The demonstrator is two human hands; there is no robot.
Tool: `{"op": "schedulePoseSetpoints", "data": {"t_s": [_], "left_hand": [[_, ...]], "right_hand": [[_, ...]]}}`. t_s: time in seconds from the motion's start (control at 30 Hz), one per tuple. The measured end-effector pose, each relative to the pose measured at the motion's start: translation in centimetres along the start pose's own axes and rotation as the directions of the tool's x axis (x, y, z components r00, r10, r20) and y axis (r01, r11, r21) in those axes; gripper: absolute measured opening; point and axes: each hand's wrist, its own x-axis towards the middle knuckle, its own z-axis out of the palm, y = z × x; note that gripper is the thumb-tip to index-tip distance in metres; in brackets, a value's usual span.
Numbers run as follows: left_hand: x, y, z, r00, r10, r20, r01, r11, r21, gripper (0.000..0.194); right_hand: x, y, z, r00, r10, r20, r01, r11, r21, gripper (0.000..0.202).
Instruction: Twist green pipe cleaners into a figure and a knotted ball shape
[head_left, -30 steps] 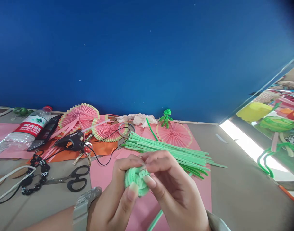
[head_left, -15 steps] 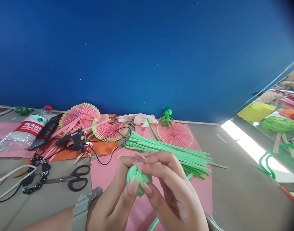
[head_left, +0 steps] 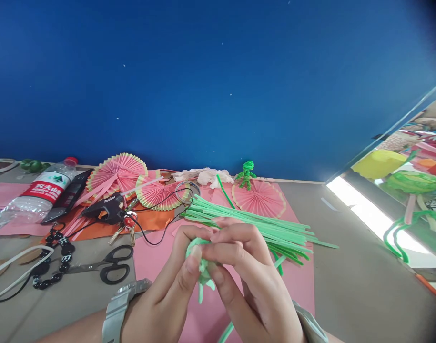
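Note:
Between my two hands is a light green coil of pipe cleaner (head_left: pixel 202 272), with a short end poking out below. My left hand (head_left: pixel 169 286) pinches its left side with thumb and fingers. From the right, the thumb and fingers of my right hand (head_left: pixel 251 271) close on the same coil and cover part of it. Just beyond my hands lies a bundle of light and darker green pipe cleaners (head_left: pixel 253 226) on pink paper (head_left: pixel 157 262). Another light green pipe cleaner (head_left: pixel 225 332) shows below my right hand.
A small green pipe-cleaner figure (head_left: pixel 247 175) stands by the blue panel (head_left: pixel 218 85). Pleated pink paper fans (head_left: pixel 117 174), a glue gun (head_left: pixel 105 209), keys (head_left: pixel 131 228) and scissors (head_left: pixel 112 264) lie to the left, with a beaded bracelet (head_left: pixel 65 257) and a plastic bottle (head_left: pixel 42 193).
The coil has turned in my fingers: its round spiral face now tilts sideways and a loose end hangs below. My hands have shifted slightly.

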Motion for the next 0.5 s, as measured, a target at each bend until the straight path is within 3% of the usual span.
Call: {"op": "schedulePoseSetpoints", "data": {"t_s": [0.1, 0.3, 0.5], "left_hand": [[0.1, 0.4, 0.2, 1.000, -0.003, -0.008, 0.003, 1.000, 0.011, 0.022], [-0.2, 1.1, -0.1, 0.983, -0.007, 0.182, -0.003, 0.998, 0.058, 0.025], [-0.4, 0.3, 0.3, 0.999, 0.033, 0.005, -0.033, 0.999, 0.033, 0.023]], "right_hand": [[0.0, 0.0, 0.0, 0.999, 0.018, -0.028, -0.016, 0.998, 0.062, 0.009], [-0.1, -0.1, 0.4, 0.993, 0.107, -0.053, -0.094, 0.973, 0.211, 0.004], [-0.2, -0.2, 0.7, 0.973, 0.223, -0.059, -0.192, 0.926, 0.324, 0.011]]}}
